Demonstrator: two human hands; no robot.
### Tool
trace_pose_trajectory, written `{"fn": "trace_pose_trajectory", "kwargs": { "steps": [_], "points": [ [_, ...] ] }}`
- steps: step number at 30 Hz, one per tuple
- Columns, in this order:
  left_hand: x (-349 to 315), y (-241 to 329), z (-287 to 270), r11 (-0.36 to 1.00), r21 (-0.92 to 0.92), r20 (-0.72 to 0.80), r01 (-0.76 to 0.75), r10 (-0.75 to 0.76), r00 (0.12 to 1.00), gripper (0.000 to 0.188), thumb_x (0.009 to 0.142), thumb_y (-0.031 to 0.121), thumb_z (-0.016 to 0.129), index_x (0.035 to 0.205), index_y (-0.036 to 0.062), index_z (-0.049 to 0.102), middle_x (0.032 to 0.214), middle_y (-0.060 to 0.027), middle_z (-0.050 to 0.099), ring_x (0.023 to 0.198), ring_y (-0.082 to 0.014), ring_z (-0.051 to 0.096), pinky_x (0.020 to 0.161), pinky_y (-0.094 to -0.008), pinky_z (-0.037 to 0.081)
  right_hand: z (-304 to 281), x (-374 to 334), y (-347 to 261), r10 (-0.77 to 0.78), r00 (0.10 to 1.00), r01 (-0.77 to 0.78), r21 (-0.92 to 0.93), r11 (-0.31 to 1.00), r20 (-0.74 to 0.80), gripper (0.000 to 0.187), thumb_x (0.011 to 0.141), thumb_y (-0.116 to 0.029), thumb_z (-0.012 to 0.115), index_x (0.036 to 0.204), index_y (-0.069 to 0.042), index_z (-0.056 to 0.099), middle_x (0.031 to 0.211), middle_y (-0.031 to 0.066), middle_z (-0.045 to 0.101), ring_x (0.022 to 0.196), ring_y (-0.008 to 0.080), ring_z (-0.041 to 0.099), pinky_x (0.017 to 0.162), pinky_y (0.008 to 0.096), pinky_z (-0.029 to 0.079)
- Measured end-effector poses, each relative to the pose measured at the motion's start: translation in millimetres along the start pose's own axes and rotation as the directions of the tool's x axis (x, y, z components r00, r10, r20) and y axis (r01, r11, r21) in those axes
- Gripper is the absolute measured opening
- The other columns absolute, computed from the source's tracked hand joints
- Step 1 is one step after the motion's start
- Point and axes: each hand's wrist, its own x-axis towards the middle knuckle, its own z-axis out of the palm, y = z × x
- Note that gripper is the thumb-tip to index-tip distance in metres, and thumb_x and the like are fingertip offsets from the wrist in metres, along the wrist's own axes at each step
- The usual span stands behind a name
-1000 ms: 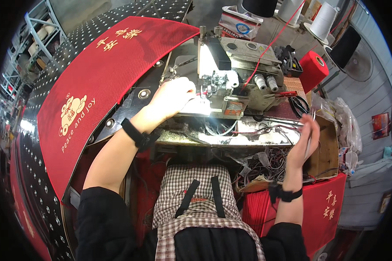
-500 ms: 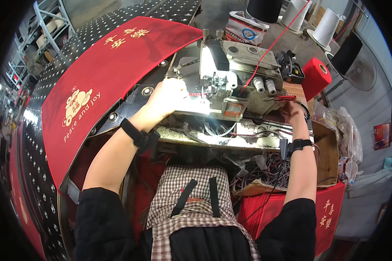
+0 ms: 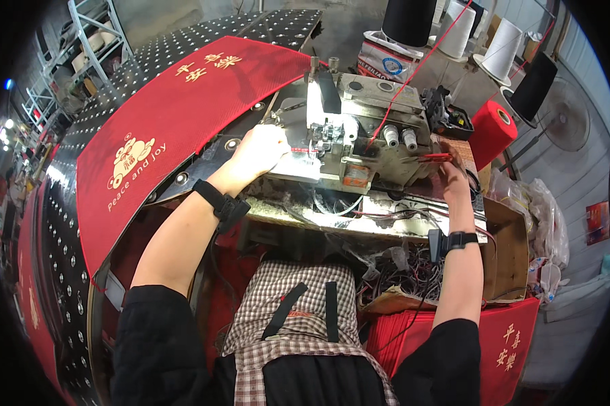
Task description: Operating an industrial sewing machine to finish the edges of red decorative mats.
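Left hand [image 3: 263, 149] is gripping a red strip [image 3: 301, 149], bare metal [image 3: 208, 164] separating it from the leftward red mat [image 3: 180, 125] edge; right hand [image 3: 455, 168], grip unclear, is adjoining a red-handled tool [image 3: 437, 158].

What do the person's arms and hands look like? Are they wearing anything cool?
The left hand and right hand look bare, without gloves. The black left sleeve and black right sleeve end near the elbows. Each wrist wears a black strap with a dark boxy piece: left wristband, right wristband.
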Motion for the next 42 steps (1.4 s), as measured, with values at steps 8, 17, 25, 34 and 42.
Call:
{"fn": "trace_pose_trajectory", "kwargs": {
  "steps": [8,17,25,34,42],
  "points": [
    [2.4,-5.6,-4.1,1.0,0.0,0.1,-0.005,0.005,0.995,0.016,0.074,0.015,0.062,0.071,-0.0006,0.065,0.066,-0.0139,0.062,0.061,-0.0232,0.061,0.06,-0.0331,0.047,15.3,9.6,-2.4,0.078,0.972,-0.084,-0.019,0.996,-0.222,0.019,0.09,-0.021,0.059,0.108,-0.014,0.059,0.091,-0.0032,0.061,0.08,0.0077,0.057,0.069,0.0245,0.044],
    [-5.3,0.8,-3.1,0.968,-0.222,0.064,0.121,-0.11,0.992,0.017,0.078,0.015,0.062,0.075,-0.0025,0.063,0.065,-0.011,0.058,0.059,-0.0171,0.056,0.058,-0.0307,0.044,-1.8,47.2,5.4,0.236,0.942,-0.293,-0.242,0.925,-0.24,0.026,0.092,-0.024,0.051,0.115,-0.02,0.059,0.103,0.0003,0.064,0.085,0.0129,0.062,0.065,0.0346,0.054],
    [3.6,-2.7,1.5,0.996,-0.085,0.056,-0.03,0.035,0.998,0.017,0.077,0.015,0.062,0.075,-0.0018,0.064,0.067,-0.0135,0.06,0.061,-0.0225,0.058,0.059,-0.0334,0.045,2.2,45.4,6.2,0.17,0.929,-0.225,-0.135,0.965,-0.327,0.029,0.086,-0.017,0.062,0.115,-0.013,0.059,0.1,0.0027,0.065,0.082,0.0131,0.063,0.064,0.0302,0.052],
    [19.8,-11.4,13.7,0.953,0.144,-0.001,-0.268,0.271,0.963,0.016,0.073,0.016,0.061,0.071,0.0001,0.062,0.069,-0.0157,0.059,0.069,-0.0307,0.059,0.065,-0.0385,0.046,-8.0,-4.9,16.1,-0.342,0.928,0.326,-0.127,0.937,-0.145,0.032,0.094,-0.014,0.049,0.125,-0.005,0.051,0.125,0.0047,0.054,0.11,0.014,0.051,0.091,0.0236,0.039],
    [22.5,-24.2,18.4,0.98,0.066,-0.082,-0.19,0.195,0.977,0.015,0.075,0.015,0.061,0.068,0.0014,0.061,0.069,-0.0153,0.059,0.069,-0.0305,0.059,0.063,-0.0381,0.046,58.0,-86.1,-10.0,-0.547,0.761,0.451,-0.321,0.833,-0.35,0.032,0.098,-0.022,0.042,0.123,-0.002,0.049,0.129,0.0097,0.053,0.12,0.0163,0.046,0.101,0.0311,0.031]
  ]
}}
